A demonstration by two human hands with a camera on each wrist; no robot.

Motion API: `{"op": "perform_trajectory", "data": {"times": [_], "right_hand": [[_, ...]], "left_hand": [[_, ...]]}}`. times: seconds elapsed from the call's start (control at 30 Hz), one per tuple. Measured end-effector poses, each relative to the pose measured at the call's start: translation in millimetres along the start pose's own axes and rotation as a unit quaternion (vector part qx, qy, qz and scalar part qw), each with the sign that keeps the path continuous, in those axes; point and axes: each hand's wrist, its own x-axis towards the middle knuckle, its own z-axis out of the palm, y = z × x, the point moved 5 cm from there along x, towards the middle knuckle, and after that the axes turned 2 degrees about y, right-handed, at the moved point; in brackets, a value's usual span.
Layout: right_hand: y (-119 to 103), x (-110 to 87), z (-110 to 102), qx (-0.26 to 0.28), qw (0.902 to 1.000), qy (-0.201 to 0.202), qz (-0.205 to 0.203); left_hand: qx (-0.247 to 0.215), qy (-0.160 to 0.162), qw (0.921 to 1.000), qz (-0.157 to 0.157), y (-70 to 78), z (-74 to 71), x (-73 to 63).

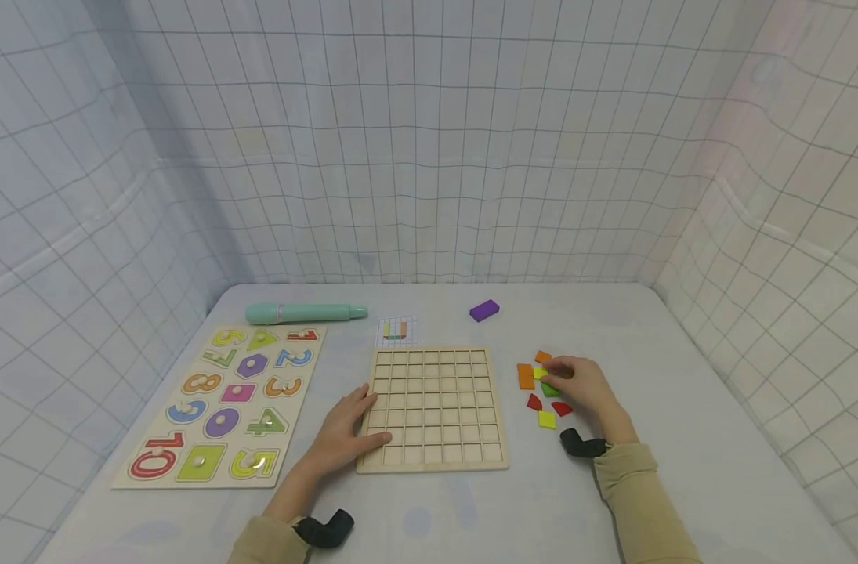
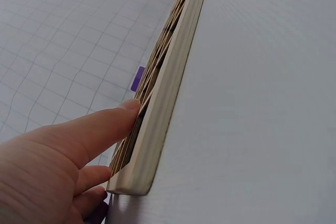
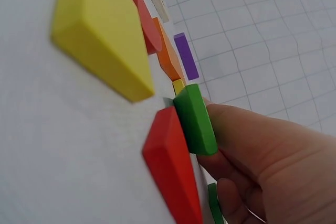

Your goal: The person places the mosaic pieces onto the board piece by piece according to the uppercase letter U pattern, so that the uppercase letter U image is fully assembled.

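My left hand [image 1: 342, 431] rests on the left edge of a wooden grid board [image 1: 436, 407], fingers spread and thumb over the rim. In the left wrist view the thumb lies on the board's top edge [image 2: 157, 108]. My right hand [image 1: 580, 384] reaches down among small coloured blocks, thumb and fingers bent toward each other. Beside its fingertips are a green block [image 3: 197, 121], a yellow block [image 1: 539, 373] and an orange block [image 1: 543, 356]. The green block hides the thumb tip in the right wrist view; I cannot tell whether the fingers pinch a block.
Nearer me lie red blocks [image 1: 562, 409] and another yellow block [image 1: 547, 420]; orange rectangles [image 1: 526, 376] lie left of them. Behind the board are a pattern card [image 1: 397, 331] and a purple block [image 1: 485, 311]. A number puzzle [image 1: 220, 407] and a teal marker-shaped tube [image 1: 305, 313] lie at the left.
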Motion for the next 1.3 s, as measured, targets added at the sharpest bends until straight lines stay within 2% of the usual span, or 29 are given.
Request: {"op": "perform_trajectory", "data": {"times": [0.37, 0.53, 0.67, 0.93, 1.13, 1.3], "right_hand": [[-0.6, -0.5, -0.7, -0.001, 0.9997, 0.019, -0.012], [-2.0, 0.0, -1.2, 0.002, 0.9993, 0.028, 0.024], [-9.7, 0.8, -1.2, 0.021, 0.9981, 0.051, 0.027], [-38.4, 2.4, 3.2, 0.062, 0.9935, 0.095, -0.016], [-64.7, 6.4, 15.7, 0.111, 0.9893, 0.09, -0.029], [-91.6, 10.8, 30.9, 0.129, 0.9856, 0.087, -0.065]], "left_hand": [[0.005, 0.001, 1.0, 0.001, -0.8, 0.2, 0.1], [0.01, -0.003, 0.9999, 0.0, -2.1, 1.4, 0.8], [0.014, -0.007, 0.9999, -0.003, -2.7, 2.5, 1.2], [0.01, -0.005, 0.9999, -0.008, -2.1, 2.5, 0.8], [0.012, -0.003, 0.9999, -0.009, -1.8, 1.9, 0.2], [0.012, -0.006, 0.9999, -0.008, -0.9, 2.1, 0.6]]}}
